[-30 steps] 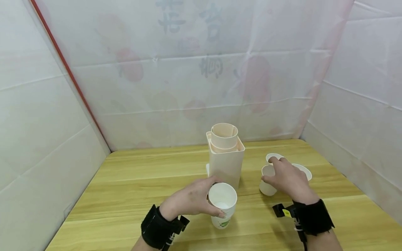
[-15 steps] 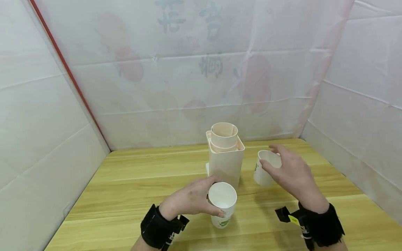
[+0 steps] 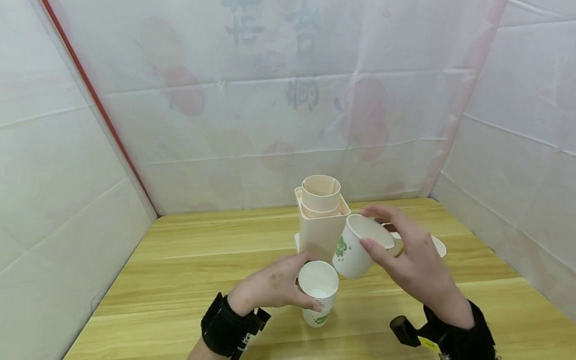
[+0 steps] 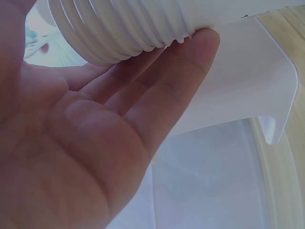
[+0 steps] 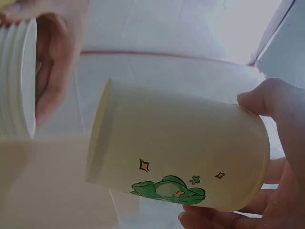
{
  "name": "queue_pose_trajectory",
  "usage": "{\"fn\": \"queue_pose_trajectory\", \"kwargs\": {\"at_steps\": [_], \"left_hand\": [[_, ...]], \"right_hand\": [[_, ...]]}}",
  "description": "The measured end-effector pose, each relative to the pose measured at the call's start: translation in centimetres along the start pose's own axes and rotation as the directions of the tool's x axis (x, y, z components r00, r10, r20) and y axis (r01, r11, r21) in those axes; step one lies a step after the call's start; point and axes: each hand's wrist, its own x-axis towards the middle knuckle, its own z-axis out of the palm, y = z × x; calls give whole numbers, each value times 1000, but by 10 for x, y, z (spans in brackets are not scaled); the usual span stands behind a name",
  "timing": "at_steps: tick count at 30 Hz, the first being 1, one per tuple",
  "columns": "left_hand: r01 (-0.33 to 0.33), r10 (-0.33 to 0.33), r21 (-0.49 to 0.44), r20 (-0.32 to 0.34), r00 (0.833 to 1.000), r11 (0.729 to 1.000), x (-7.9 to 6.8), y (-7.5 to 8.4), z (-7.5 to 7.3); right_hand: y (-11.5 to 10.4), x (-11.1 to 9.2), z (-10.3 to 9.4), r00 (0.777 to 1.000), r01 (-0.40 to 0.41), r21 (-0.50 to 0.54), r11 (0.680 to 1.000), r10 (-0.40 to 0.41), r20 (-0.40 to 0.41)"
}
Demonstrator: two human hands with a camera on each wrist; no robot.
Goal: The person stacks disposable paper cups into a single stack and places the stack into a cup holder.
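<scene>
My left hand [image 3: 279, 282] grips a stack of nested paper cups [image 3: 321, 302], mouth up, with a green print low on its side. In the left wrist view, the fingers curve along the stacked rims [image 4: 138, 28]. A single white paper cup [image 3: 353, 257] with a green print is tilted in my right hand [image 3: 411, 255], thumb and fingers at its rim. Its base points down and left, close above and to the right of the stack's mouth. The right wrist view shows a green cartoon figure on the single cup [image 5: 181, 138], apart from the stack [image 5: 16, 81].
Behind the stack stands a beige square holder [image 3: 321, 237] with a round tube [image 3: 320, 200] rising from its top. A white round-edged item [image 3: 438, 246] lies partly hidden behind my right hand on the wooden table [image 3: 193, 270]. White sheets [image 3: 252, 125] enclose the back and sides.
My right hand has lifted one paper cup from the right and brought it left toward the stack, tilting it. My left hand and the stack have stayed in place.
</scene>
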Motion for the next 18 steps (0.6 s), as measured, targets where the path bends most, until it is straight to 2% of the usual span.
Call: {"fn": "queue_pose_trajectory", "kwargs": {"at_steps": [4,7,14,18], "left_hand": [[2,-2,-7,6,1000,1000,0,0,-1],[9,-8,-7,10,1000,1000,0,0,-1],[-11,11,-1,7,1000,1000,1,1,-1],[-27,27,6,5,1000,1000,1,1,0]], "right_hand": [[-18,4,7,996,82,82,993,-85,34],[-32,7,11,993,96,102,990,-102,56],[-42,10,19,984,77,175,982,-103,147],[-41,9,22,982,66,186,980,-97,161]]}}
